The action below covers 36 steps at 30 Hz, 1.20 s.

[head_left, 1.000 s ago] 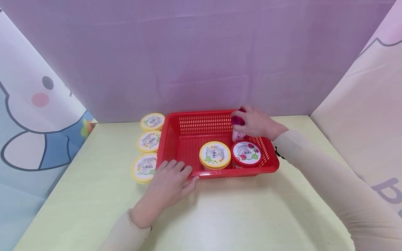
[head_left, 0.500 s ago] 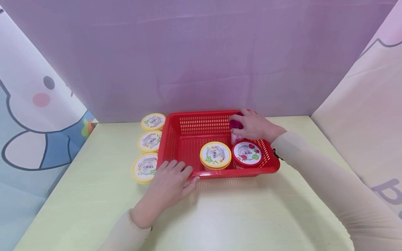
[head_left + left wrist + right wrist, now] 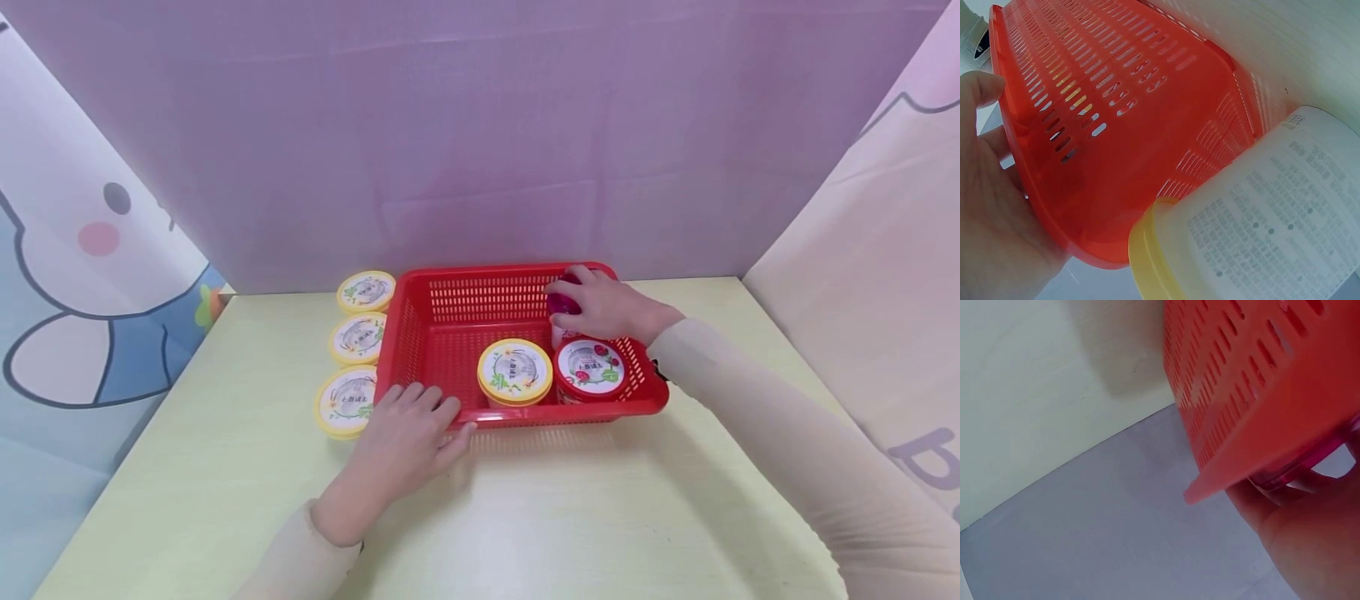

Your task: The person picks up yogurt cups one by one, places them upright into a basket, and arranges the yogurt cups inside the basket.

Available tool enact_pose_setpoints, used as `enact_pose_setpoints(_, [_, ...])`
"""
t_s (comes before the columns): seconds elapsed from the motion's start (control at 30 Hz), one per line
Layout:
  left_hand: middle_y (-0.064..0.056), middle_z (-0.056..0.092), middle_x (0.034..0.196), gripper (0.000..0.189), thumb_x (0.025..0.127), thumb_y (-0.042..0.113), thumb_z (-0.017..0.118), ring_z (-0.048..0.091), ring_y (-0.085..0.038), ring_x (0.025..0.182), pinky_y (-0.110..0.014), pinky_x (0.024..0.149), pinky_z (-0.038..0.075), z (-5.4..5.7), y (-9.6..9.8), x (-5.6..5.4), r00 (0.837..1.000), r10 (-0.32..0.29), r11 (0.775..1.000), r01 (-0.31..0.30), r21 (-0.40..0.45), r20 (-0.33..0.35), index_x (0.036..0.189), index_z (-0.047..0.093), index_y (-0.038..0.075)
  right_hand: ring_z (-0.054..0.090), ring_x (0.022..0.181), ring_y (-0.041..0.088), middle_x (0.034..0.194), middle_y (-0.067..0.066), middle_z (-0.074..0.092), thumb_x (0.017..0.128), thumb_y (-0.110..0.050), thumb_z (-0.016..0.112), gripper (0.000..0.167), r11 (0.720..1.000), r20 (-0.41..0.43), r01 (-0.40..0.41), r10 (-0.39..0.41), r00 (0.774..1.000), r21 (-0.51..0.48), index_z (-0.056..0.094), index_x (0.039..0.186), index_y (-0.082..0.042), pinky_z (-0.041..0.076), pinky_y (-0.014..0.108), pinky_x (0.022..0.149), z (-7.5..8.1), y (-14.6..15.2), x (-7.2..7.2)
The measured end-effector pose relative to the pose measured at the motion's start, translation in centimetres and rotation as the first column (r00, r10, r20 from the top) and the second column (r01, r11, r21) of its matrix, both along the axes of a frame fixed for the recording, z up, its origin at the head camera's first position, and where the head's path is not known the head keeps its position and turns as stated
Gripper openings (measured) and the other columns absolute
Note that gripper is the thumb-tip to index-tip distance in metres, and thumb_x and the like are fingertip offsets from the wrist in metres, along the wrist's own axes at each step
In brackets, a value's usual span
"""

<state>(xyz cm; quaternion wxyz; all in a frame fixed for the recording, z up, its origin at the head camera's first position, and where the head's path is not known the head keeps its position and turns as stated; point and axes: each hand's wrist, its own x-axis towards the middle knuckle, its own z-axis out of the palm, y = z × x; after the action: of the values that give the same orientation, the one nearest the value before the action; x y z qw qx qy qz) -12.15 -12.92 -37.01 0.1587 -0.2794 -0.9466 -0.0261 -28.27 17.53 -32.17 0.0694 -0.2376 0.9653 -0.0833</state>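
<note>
My left hand (image 3: 405, 437) grips the near left rim of a red plastic basket (image 3: 431, 275); in the left wrist view its fingers wrap that rim. Inside the basket's back right part, my right hand (image 3: 611, 307) holds a container with a clear magenta cap (image 3: 564, 302) and a pale printed body, mostly hidden behind the fingers and a tub. In front of it stand a red-lidded tub (image 3: 590, 367) with a strawberry print and a yellow-lidded tub (image 3: 514, 372), side by side along the near wall. The right wrist view shows the magenta rim under my fingers, behind the basket wall.
Left of the basket, three yellow-lidded tubs stand in a row: a far tub (image 3: 366, 291), a middle tub (image 3: 356, 338) and a near tub (image 3: 347, 402) close to my left hand. A purple cloth wall (image 3: 480, 142) rises behind the pale table (image 3: 555, 517).
My right hand has lowered the magenta-capped container deeper into the basket and shifted it slightly left. My left hand and the basket stay nearly where they were.
</note>
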Motion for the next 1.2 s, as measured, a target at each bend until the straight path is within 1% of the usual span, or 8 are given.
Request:
enact_pose_setpoints(0.23, [-0.003,0.070,0.094,0.038,0.083,0.049,0.079,0.063,-0.019,0.086,-0.040,0.081,0.052,0.0,0.0,0.0,1.000,-0.006,1.000,0.006,0.009,-0.007,0.100,0.069,0.016,0.008,0.152,0.047,0.169,0.019,0.009,0.090,-0.054,0.067,0.087,1.000,0.042,-0.021,0.020,0.999,0.024,0.026,0.162,-0.027,0.038,0.069,0.104,0.1,0.4,0.2])
enact_pose_setpoints(0.4, [-0.004,0.070,0.094,0.038,0.084,0.048,0.078,0.063,-0.019,0.085,-0.040,0.081,0.052,0.0,0.1,0.0,1.000,-0.005,1.000,0.005,0.004,-0.002,0.100,0.069,0.016,0.000,0.152,0.048,0.170,0.016,0.000,0.089,-0.064,0.063,0.095,1.000,0.051,-0.006,0.006,0.999,0.003,0.017,0.164,-0.030,0.030,0.071,0.108,0.1,0.7,0.6])
enact_pose_setpoints(0.53, [-0.004,0.070,0.094,0.037,0.084,0.048,0.078,0.062,-0.019,0.085,-0.040,0.081,0.052,0.1,0.1,0.1,1.000,-0.004,1.000,0.004,0.000,0.000,0.100,0.069,0.016,-0.005,0.153,0.047,0.170,0.014,-0.003,0.089,-0.069,0.057,0.096,1.000,0.049,0.001,0.000,0.999,-0.027,0.012,0.164,-0.030,0.014,0.069,0.116,0.3,1.0,0.8])
enact_pose_setpoints(0.63, [-0.004,0.070,0.093,0.036,0.085,0.048,0.077,0.062,-0.019,0.085,-0.040,0.081,0.052,0.1,0.1,0.1,1.000,-0.004,1.000,0.004,0.004,0.000,0.100,0.068,0.016,-0.008,0.153,0.045,0.170,0.013,-0.005,0.091,-0.067,0.055,0.095,0.999,0.045,0.006,-0.004,0.999,-0.043,0.008,0.164,-0.030,0.006,0.067,0.118,0.4,1.3,0.9])
enact_pose_setpoints(0.8, [-0.003,0.069,0.092,0.035,0.086,0.047,0.076,0.061,-0.019,0.085,-0.039,0.080,0.051,0.3,0.1,0.2,1.000,-0.006,1.000,0.006,0.010,0.002,0.099,0.068,0.016,-0.009,0.153,0.045,0.170,0.013,-0.006,0.093,-0.065,0.054,0.093,0.997,0.055,0.025,-0.021,0.998,-0.075,0.007,0.165,-0.029,0.003,0.067,0.118,0.8,1.9,1.3])
enact_pose_setpoints(1.0, [-0.003,0.069,0.091,0.034,0.086,0.047,0.076,0.062,-0.019,0.085,-0.039,0.080,0.051,0.2,0.1,0.1,1.000,-0.007,1.000,0.007,0.014,-0.008,0.099,0.068,0.016,-0.007,0.153,0.045,0.170,0.016,-0.004,0.095,-0.058,0.055,0.089,0.992,0.064,0.045,-0.038,0.997,-0.117,0.010,0.165,-0.026,0.007,0.071,0.115,1.3,2.6,2.1])
enact_pose_setpoints(1.13, [-0.004,0.069,0.092,0.035,0.085,0.047,0.077,0.062,-0.020,0.085,-0.040,0.080,0.052,0.2,0.0,0.1,1.000,-0.008,1.000,0.009,0.018,-0.009,0.099,0.068,0.016,-0.006,0.153,0.044,0.170,0.016,-0.002,0.095,-0.057,0.056,0.087,0.988,0.066,0.039,-0.029,0.997,-0.149,0.014,0.164,-0.025,0.008,0.073,0.114,1.7,3.0,3.1])
enact_pose_setpoints(1.2, [-0.004,0.069,0.092,0.035,0.085,0.047,0.077,0.063,-0.020,0.085,-0.040,0.080,0.052,0.2,0.0,0.1,1.000,-0.008,1.000,0.008,0.018,-0.007,0.099,0.068,0.016,-0.006,0.153,0.044,0.170,0.015,-0.002,0.095,-0.057,0.057,0.087,0.987,0.064,0.032,-0.022,0.998,-0.155,0.015,0.164,-0.025,0.007,0.072,0.115,1.9,3.1,3.7])
